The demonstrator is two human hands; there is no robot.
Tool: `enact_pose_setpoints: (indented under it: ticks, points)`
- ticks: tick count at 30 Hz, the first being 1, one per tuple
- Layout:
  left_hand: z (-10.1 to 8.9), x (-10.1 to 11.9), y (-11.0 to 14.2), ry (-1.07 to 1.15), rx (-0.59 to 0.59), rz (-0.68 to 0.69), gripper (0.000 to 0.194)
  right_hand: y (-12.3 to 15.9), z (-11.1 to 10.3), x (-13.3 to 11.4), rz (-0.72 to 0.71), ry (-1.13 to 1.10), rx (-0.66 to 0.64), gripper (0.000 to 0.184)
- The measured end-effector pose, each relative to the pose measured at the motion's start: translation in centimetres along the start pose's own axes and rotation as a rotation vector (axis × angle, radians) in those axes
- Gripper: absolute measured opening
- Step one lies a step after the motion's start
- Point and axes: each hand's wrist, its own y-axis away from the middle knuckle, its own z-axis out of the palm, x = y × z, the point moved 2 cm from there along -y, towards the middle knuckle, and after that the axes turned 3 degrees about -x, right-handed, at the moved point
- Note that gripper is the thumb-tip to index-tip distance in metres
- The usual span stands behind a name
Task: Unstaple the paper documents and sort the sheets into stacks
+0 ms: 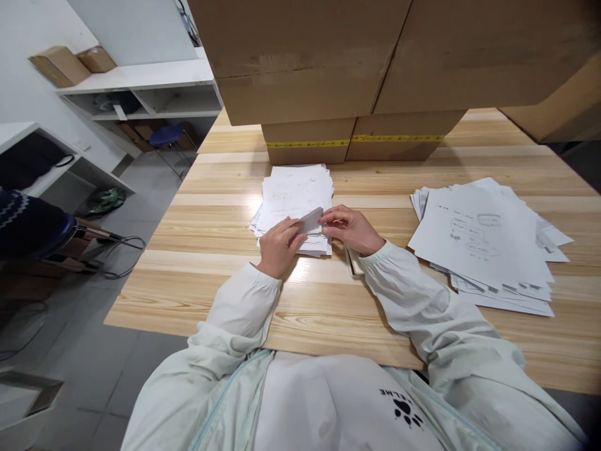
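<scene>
Between my two hands, a small white folded-looking paper piece point(311, 220) is held tilted above a stack of paper sheets point(295, 188). My left hand point(280, 243) grips its left end between thumb and fingers. At the right end, my right hand point(350, 227) is closed in a pinch, its fingertips on the paper's edge. Faint writing marks the top sheet of the stack. Partly hidden under my right wrist lies a flat, pale object with a dark edge point(353, 262); its kind is unclear.
On the right of the wooden table point(225, 207), a second, untidy paper pile point(479, 238) has handwriting on top. Large cardboard boxes point(305, 56) stand at the back, the lower ones with yellow tape. Leftward are shelves point(141, 74) and a blue stool point(166, 136).
</scene>
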Motion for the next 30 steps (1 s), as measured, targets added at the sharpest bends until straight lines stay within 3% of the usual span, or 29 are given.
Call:
enact_pose_setpoints:
  ticks: [12, 30]
  points:
    - [0.51, -0.17, -0.35, -0.029, 0.051, -0.032, 0.024, 0.02, 0.32, -0.26, -0.021, 0.027, 0.048, 0.018]
    - [0.55, -0.24, -0.60, -0.046, -0.008, -0.087, 0.026, -0.05, 0.60, -0.07, -0.031, 0.039, 0.086, 0.016]
